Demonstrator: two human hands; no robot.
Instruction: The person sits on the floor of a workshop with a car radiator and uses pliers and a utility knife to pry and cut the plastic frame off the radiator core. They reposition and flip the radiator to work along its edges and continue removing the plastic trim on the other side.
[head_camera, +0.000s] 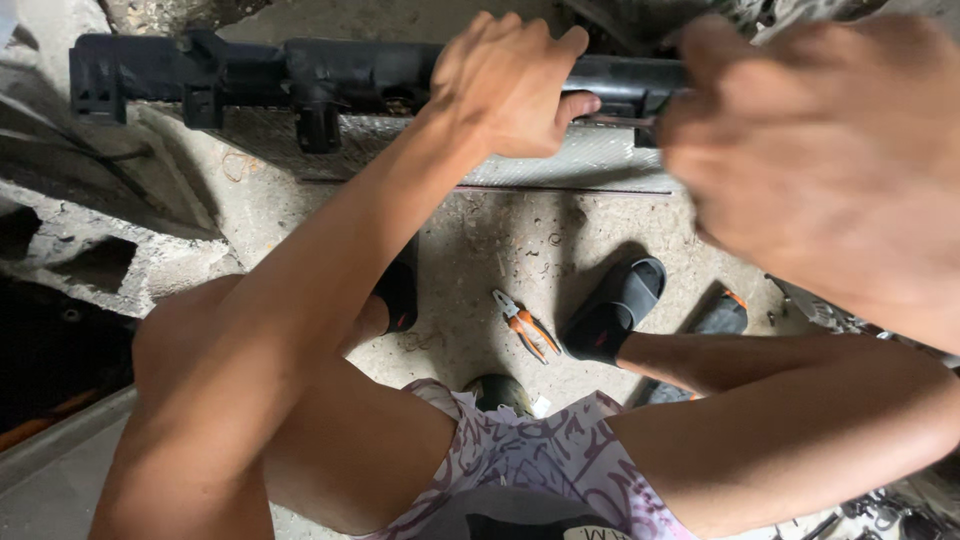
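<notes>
The left hand was clamped over the top edge of a black plastic tank that capped a finned radiator core, standing on edge on the concrete floor in front of the seated person. The right hand sat close to the camera and blurred; its fingers looked curled together near the tank's right end, just beside a thin metal tool poking out by the left thumb, but I could not tell whether it gripped that tool. Judging by this, the step in hand was working along the seam where tank met core, with the left hand steadying. The next move would call for firm bracing and a controlled push at the seam. 1 pair of orange-handled pliers lay on the floor between the feet, beside a black sandal.
</notes>
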